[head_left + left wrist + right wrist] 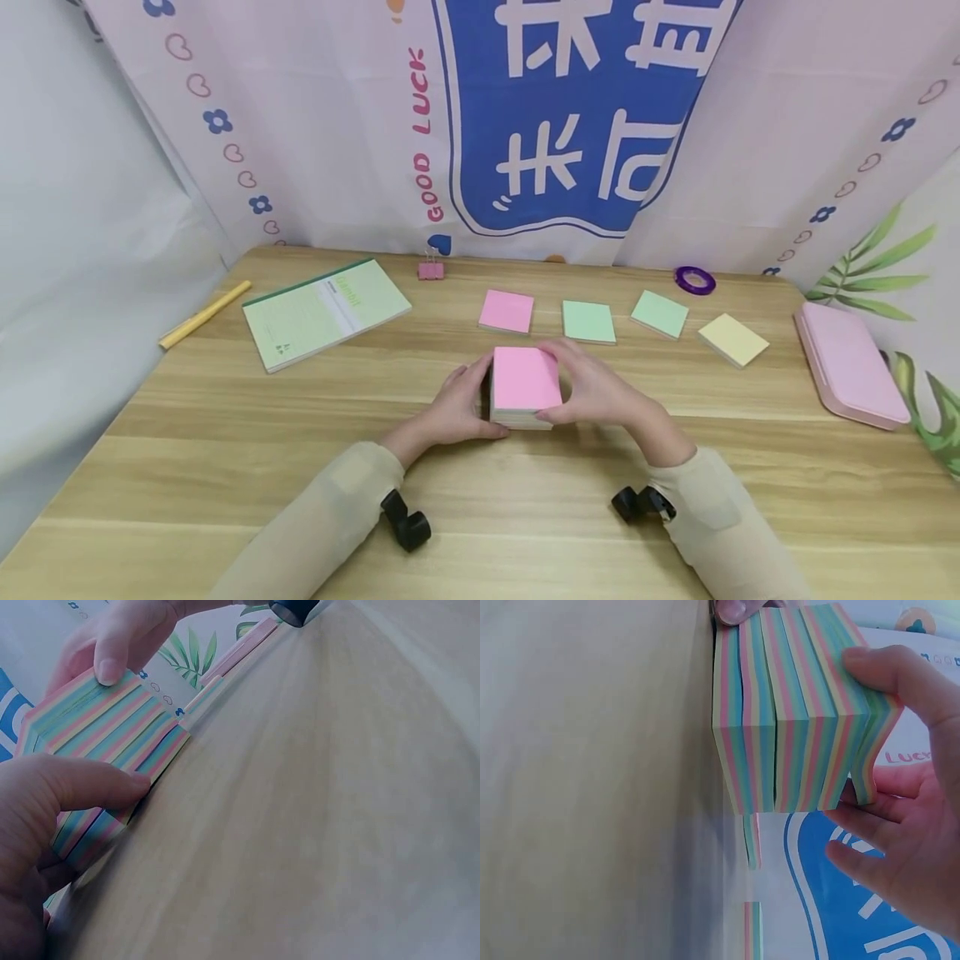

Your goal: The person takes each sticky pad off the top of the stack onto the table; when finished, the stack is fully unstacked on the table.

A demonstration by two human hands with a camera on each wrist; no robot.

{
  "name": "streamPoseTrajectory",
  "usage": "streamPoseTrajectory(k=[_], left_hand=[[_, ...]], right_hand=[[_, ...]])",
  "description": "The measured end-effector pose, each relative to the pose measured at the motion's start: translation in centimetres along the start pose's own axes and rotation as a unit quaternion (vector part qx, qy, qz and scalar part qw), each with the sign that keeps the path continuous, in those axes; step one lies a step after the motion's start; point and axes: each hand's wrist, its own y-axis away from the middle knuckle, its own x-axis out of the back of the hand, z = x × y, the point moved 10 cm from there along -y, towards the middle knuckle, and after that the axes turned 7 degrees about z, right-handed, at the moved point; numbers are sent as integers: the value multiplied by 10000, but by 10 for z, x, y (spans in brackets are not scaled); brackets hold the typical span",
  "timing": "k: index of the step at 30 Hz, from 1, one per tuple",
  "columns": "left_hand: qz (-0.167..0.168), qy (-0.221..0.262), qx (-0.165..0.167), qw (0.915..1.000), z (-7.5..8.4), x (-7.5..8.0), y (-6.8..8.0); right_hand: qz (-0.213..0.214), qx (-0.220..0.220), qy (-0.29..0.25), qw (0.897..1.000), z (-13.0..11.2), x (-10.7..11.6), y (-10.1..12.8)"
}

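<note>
"Where's the stack (527, 379) on your feed?"

"I have it standing on the desk (225, 467), between the two hands, a pink square on top. From the wrists I see its sides striped in pink, yellow, green and blue."

"And the left hand (459, 406)?"

"Grasping the stack from the left, its thumb low along the near side."

"The right hand (600, 387)?"

"Grasping it as well: thumb on the near side close to the top, fingers round at the far side. My right wrist view shows the uppermost layer sitting askew from those below."

"What lies past it?"

"I count four pads in a row, left to right: a pink pad (506, 312), a green pad (588, 322), another green pad (659, 314) and a yellow pad (733, 339). Farther back I see a pink clip (431, 271) and some purple tape (694, 281)."

"Either side?"

"A notebook (327, 315) to the left, a pink case (852, 364) on the far right."
</note>
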Motion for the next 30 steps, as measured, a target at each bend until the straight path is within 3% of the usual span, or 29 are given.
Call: streamPoseTrajectory(k=[14,30], left_hand=[[33,61,-76,9999,1,0,-2],[56,-16,-98,9999,-1,0,-2]], right_hand=[[-307,-266,547,9977,5,3,8],[28,-629,155,9979,25,27,21]])
